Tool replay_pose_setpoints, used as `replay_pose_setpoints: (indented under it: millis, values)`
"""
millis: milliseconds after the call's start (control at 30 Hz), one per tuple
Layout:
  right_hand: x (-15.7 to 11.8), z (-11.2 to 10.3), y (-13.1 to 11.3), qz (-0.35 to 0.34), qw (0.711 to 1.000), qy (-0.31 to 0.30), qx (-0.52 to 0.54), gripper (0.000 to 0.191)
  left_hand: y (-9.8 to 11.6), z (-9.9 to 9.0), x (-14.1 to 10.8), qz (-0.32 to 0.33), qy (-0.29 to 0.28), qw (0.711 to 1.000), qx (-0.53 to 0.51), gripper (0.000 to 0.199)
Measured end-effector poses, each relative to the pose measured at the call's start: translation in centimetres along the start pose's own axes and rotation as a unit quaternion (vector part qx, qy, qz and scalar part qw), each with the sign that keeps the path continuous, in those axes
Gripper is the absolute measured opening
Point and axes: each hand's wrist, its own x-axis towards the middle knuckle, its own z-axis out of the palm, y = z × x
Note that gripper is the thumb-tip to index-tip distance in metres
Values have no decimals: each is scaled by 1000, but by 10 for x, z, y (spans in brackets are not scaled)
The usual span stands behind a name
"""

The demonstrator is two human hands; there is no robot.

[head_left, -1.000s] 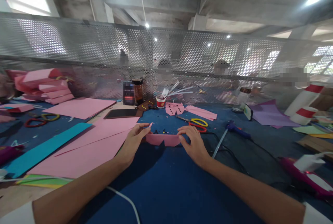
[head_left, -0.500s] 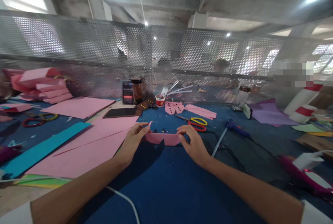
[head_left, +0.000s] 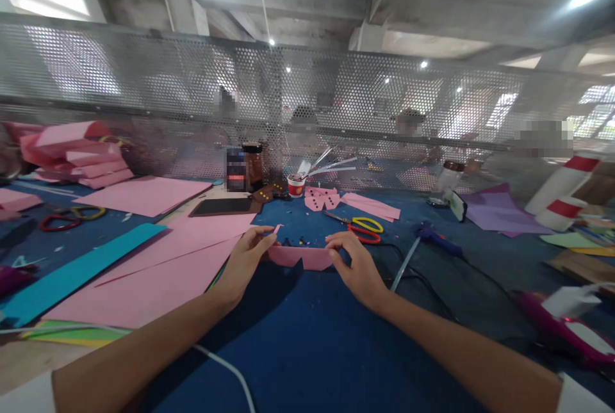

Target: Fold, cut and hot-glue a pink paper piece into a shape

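Observation:
Between my hands is a folded pink paper piece [head_left: 314, 259] with a notch cut in the middle of its lower edge. My left hand [head_left: 245, 256] pinches its left end, where a thin pink strip sticks up by the fingers. At the right end, my right hand [head_left: 355, 266] grips it between thumb and fingers. Just beyond lies a pink paper shape with dark dots [head_left: 321, 199], beside several pink strips [head_left: 369, 205]. Scissors with red and yellow handles [head_left: 365, 227] rest close to my right hand.
Pink sheets [head_left: 158, 272] and a turquoise strip [head_left: 86, 272] cover the left. A blue glue gun [head_left: 439, 240] with its cable lies right, near a magenta device [head_left: 557, 326]. A paper cup with sticks [head_left: 295, 186] stands before a perforated metal screen [head_left: 182, 93]; people sit behind it.
Both hands keep their hold on the pink paper almost unmoved. The view has shifted very slightly. At the far left, a person's pink paper piece has moved left.

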Motion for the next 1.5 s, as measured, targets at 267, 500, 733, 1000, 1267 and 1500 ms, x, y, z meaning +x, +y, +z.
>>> replay_pose_setpoints:
  millis: [267, 500, 733, 1000, 1267, 1500]
  values:
    - [-1, 0, 2, 4, 1000, -2, -7, 14, -5, 1, 0, 21, 14, 1000, 16, 44]
    - [1, 1, 2, 7, 1000, -1, -10, 14, -6, 1, -1, 27, 5, 999, 33, 43]
    - [0, 0, 2, -1, 1000, -2, -13, 15, -4, 0, -2, 27, -11, 999, 18, 42]
    - [1, 0, -2, 2, 1000, 0, -14, 15, -3, -1, -3, 22, -10, 999, -24, 41]
    - [0, 1, 1, -4, 1000, -4, -19, 15, -3, -2, -3, 21, -7, 1000, -16, 43]
    - [0, 1, 0, -1, 1000, -5, -21, 15, -4, -3, -3, 10, 2, 1000, -6, 43]
